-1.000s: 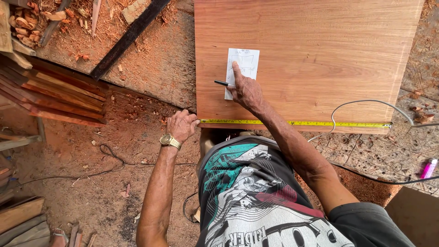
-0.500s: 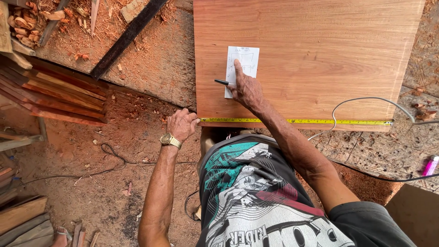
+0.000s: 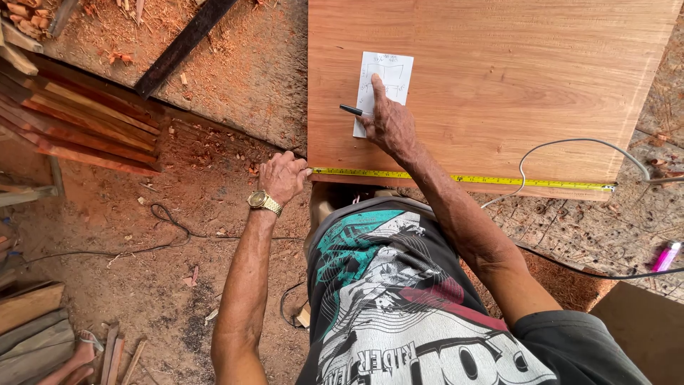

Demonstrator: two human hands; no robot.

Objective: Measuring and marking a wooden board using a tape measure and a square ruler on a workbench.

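On the bench: one large reddish wooden board [image 3: 499, 78] lies flat, filling the upper right; its top and right edges are cut off by the frame.
Hidden: the tape case is out of sight under the left hand [image 3: 283, 176]; the sketch on the paper is too small to make out.
Left hand: closed at the board's near left corner, at about 9 o'clock from the person's chest, pinning the start of one yellow tape measure [image 3: 491, 179]; a gold wristwatch [image 3: 263, 202] sits on that wrist.
Tape measure: stretched along the board's near edge, running from left to the right corner.
Right hand [image 3: 388, 125]: at 12 o'clock, resting on the board, forefinger stretched out and pressed on one small white paper slip [image 3: 388, 75], while the other fingers hold one black pen [image 3: 351, 110] pointing left.
Paper: upright rectangle, partly covered by the hand.
Cords: one grey cable [image 3: 570, 144] loops over the board's right corner.
Floor, 9 o'clock: stacked red planks [image 3: 78, 128], sawdust.
Far right: one pink lighter [image 3: 667, 257].
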